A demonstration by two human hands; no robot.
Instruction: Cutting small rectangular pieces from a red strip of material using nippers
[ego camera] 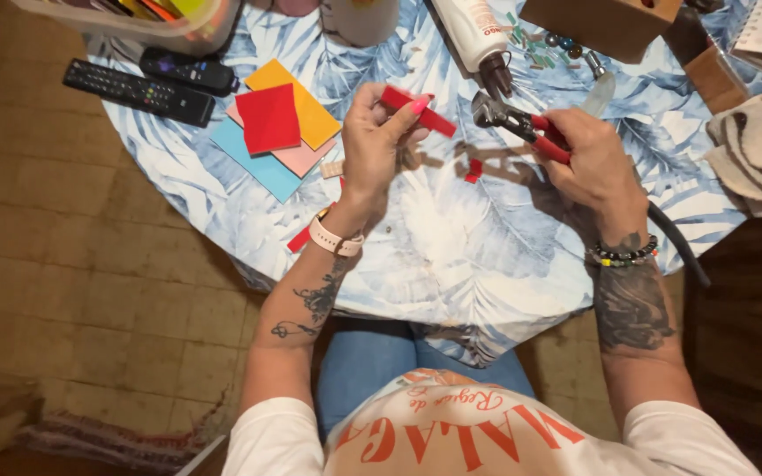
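two black remote controls (pixel 138 90) are lying at the far left edge of my desk (pixel 451 256), which is wearing a blue-and-white leaf-print cloth. just right of them, a stack of coloured squares (pixel 277 128) is fanning out: blue at the bottom, then pink, orange, and a red one on top. further right, my left hand (pixel 374 145) is hovering above the desk, its grip pinching a red strip (pixel 418 109) between thumb and fingers, with the strip sticking out to the right. a small red offcut (pixel 474 169) is lying on the cloth between my two hands. my right hand (pixel 594 163) is closing its grip around the red handles of a pair of nippers (pixel 515 122), whose metal head is pointing left, sitting near the free end of the strip but apart from it. a white glue bottle (pixel 476 35) is lying beyond the nippers, with a scatter of small beads (pixel 547 48) just beside it. a beige cloth (pixel 760 150) is bunching up at the far right.
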